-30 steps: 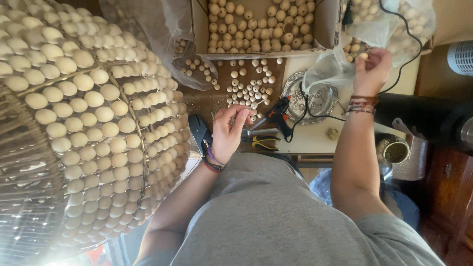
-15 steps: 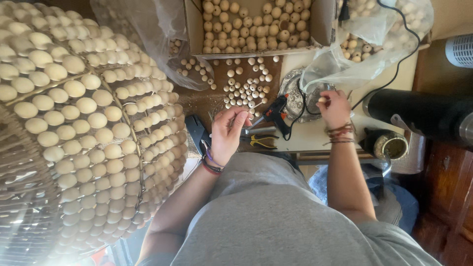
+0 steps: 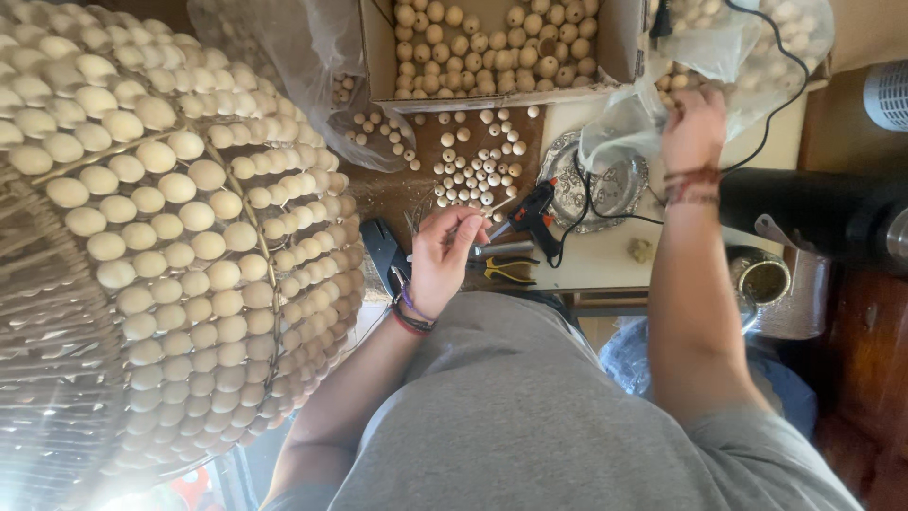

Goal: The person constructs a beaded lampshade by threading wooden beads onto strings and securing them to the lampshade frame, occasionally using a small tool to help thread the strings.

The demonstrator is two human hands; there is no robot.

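The left hand [image 3: 445,257] is raised in front of the torso, wrist bent, fingers curled inward with thumb and fingertips pinched together near its upper edge. Its forearm runs down and leftward, bare, with red and dark bands around the wrist. The right hand [image 3: 693,128] is stretched further out, arm nearly straight, fingers curled and partly hidden, with beaded bands at the wrist.

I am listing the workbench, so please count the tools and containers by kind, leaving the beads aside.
Black glue gun: 1
Yellow-handled pliers: 1
Round silver metal tray: 1
Brown cardboard box of wooden beads: 1
Clear plastic bags of beads: 2
Total: 6
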